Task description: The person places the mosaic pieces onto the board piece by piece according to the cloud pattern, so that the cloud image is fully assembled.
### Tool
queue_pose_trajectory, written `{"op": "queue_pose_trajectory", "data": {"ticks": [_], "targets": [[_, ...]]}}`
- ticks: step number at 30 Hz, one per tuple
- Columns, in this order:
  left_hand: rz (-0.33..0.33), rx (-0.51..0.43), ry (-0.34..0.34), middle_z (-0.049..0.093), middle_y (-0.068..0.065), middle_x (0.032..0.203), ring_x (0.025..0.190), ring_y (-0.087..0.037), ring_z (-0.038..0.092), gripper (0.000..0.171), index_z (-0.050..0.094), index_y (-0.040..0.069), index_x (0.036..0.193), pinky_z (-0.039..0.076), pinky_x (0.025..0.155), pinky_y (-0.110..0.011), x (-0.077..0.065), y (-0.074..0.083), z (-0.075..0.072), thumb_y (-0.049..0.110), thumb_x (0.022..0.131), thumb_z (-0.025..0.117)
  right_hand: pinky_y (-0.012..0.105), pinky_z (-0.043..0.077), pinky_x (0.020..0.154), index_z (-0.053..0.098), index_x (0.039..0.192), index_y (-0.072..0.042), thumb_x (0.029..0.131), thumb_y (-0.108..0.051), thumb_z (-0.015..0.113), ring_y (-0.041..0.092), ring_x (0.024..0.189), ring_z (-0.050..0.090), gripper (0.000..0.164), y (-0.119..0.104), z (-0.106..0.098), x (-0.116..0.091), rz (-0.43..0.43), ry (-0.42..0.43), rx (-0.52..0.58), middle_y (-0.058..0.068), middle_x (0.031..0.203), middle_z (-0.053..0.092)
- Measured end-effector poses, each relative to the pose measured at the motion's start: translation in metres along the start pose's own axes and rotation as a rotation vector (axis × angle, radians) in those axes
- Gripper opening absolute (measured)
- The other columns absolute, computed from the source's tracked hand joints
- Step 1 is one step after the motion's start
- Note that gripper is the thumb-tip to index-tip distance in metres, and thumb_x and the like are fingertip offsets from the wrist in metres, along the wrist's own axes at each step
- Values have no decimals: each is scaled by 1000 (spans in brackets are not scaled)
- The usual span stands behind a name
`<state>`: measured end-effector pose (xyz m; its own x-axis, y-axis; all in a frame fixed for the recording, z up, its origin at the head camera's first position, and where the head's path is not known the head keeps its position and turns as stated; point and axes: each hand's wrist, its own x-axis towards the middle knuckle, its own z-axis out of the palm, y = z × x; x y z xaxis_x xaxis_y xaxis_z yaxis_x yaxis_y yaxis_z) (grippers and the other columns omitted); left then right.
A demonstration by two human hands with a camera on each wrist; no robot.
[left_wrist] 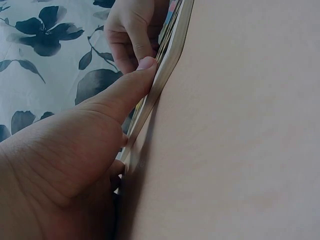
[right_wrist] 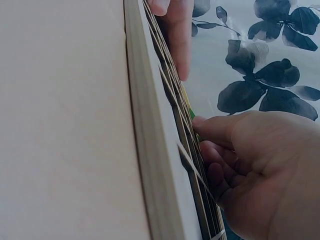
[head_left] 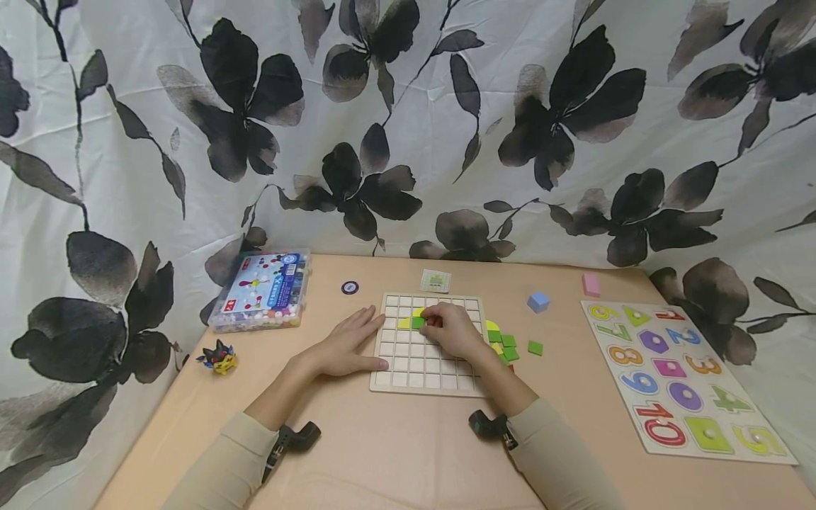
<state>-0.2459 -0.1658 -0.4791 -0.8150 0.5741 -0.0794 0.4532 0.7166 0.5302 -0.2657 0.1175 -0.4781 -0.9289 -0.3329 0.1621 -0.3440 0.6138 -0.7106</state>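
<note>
A white gridded board [head_left: 408, 379] lies on the table with yellow tiles [head_left: 404, 324] in some of its upper squares. My left hand [head_left: 347, 343] rests along the board's left side, fingers extended; in the left wrist view its thumb [left_wrist: 135, 82] lies on the rim. Over the upper middle of the grid, my right hand [head_left: 451, 331] pinches a small green tile [head_left: 417, 323] at the squares beside the yellow ones. A sliver of green shows by the right thumb [right_wrist: 220, 129] in the right wrist view. Its other fingers are curled in.
Loose green tiles [head_left: 510, 353] and yellow ones lie right of the board, partly behind the right forearm. A small pattern card [head_left: 435, 280] sits behind it. Left are a clear box [head_left: 261, 287] and a small figure [head_left: 218, 357]; right, a blue block [head_left: 538, 302] and number board [head_left: 631, 414].
</note>
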Motion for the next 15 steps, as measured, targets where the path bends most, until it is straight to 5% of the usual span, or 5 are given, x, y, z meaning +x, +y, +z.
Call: {"op": "queue_pose_trajectory", "data": {"ticks": [15], "targets": [[4,10,5,6,-16,176,163,-37,3,103,24,16,167,8,130,-62,1,-2,0,68,90,68,32,52,79,75,123,-7,95,-14,77,18,90,60,29,-11,-11,-2,7,26,31,1,105,70]]}}
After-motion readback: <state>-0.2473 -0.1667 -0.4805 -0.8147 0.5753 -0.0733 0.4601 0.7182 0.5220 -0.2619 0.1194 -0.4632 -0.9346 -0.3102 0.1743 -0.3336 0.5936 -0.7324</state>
